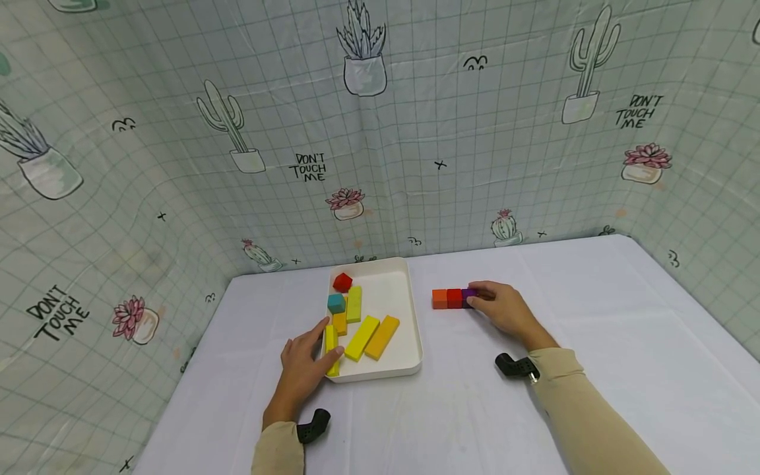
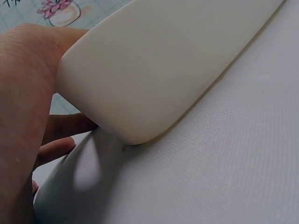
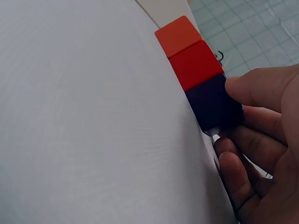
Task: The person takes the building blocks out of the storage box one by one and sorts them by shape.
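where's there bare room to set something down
The widest bare stretch of tablecloth lies right of the right hand. Another opens between the tray and the right wrist mount, nearer than the cube row. The tray's far right corner is bare; its left side is crowded with blocks and the left hand.

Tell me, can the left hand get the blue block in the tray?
Probably yes: the blue block sits just past the left hand, and nothing covers its top. But that hand is holding the tray by its side, so it may have to let go first.
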Tool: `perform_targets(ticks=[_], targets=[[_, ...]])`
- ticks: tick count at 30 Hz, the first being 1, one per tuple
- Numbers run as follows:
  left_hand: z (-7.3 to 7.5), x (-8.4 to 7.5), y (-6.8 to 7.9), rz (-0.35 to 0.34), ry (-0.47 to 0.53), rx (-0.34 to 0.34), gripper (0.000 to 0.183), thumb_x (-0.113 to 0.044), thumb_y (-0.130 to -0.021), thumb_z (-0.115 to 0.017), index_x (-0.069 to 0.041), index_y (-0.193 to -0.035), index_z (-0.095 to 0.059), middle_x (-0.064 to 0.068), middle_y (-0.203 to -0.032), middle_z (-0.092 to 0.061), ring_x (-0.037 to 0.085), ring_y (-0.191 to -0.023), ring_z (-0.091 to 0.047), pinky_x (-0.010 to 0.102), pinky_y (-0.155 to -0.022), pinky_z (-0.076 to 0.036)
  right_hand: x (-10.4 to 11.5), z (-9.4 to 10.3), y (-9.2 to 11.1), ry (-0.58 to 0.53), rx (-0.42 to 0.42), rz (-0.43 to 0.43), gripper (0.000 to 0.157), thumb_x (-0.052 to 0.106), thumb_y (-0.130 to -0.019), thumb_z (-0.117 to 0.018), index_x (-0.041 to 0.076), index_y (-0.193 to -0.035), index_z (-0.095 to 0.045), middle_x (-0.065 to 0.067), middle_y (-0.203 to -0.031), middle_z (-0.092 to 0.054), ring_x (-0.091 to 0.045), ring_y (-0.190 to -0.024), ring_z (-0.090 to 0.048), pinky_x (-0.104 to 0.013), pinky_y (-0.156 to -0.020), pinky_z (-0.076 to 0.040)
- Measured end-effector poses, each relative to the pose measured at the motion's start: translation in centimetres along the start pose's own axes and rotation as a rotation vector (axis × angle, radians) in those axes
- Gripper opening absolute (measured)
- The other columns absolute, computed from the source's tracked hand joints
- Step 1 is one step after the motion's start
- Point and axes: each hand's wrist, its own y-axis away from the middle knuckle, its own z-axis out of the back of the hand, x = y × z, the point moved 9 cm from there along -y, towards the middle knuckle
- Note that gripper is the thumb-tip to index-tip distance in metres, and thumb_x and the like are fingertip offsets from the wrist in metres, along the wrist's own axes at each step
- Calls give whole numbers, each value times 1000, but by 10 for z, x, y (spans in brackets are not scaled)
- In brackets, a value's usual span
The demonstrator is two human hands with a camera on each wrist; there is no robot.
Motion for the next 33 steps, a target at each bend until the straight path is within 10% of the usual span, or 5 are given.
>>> perform_targets(ticks=[13, 33], targets=[[-3, 1, -1, 7, 11, 4, 75, -46, -91, -69, -23, -156, -40, 14, -152, -47, 38, -141, -34, 62, -118, 0, -16, 14, -2, -292, -18, -143, 44, 30, -103, -56, 3, -137, -58, -14, -133, -64, -29, -112, -63, -27, -84, -57], [-1, 1, -2, -16, 14, -16, 74, -44, -91, -69, -23, -156, -39, 11, -151, -49, 37, -142, -34, 62, -118, 0, 61, -8, -31, -507, 12, -63, 35, 19, -99, -60, -1, -128, -62, -17, -116, -70, -27, -104, -66, -33, -82, -59]])
